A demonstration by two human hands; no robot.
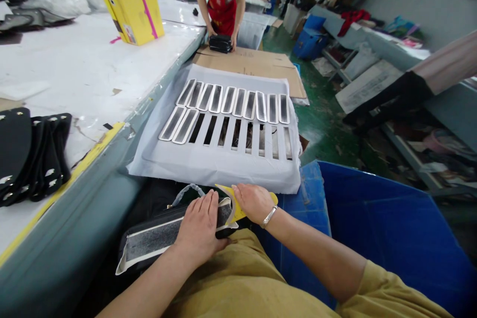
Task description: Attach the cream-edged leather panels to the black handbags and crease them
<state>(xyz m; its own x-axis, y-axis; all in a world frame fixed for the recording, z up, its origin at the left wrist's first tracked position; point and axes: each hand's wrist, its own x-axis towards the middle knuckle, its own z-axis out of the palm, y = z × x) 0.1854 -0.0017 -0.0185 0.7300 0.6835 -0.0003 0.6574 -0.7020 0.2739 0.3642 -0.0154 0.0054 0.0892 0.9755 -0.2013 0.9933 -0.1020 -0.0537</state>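
Observation:
Across my lap lies a black bag (124,243), its long, narrow base turned up. A grey speckled panel with a cream fabric edging (152,238) covers that base; the edging stands loose at both ends. My left hand (199,223) grips the bag near its right end, fingers over the panel and thumb along the near side. At that same end, my right hand (255,203) is closed around a yellow scraper (235,206), whose curved edge meets the edging. A clear strap or tube (188,190) loops up behind the bag.
Ahead, a white sheet (219,169) carries rows of white-rimmed dark strips (228,100) and cut-out slots. Large blue bins (372,218) stand at right. The white table (85,59) at left holds black leather pieces (48,154) and a yellow box (137,15). A co-worker in a red apron (219,5) handles black items beyond.

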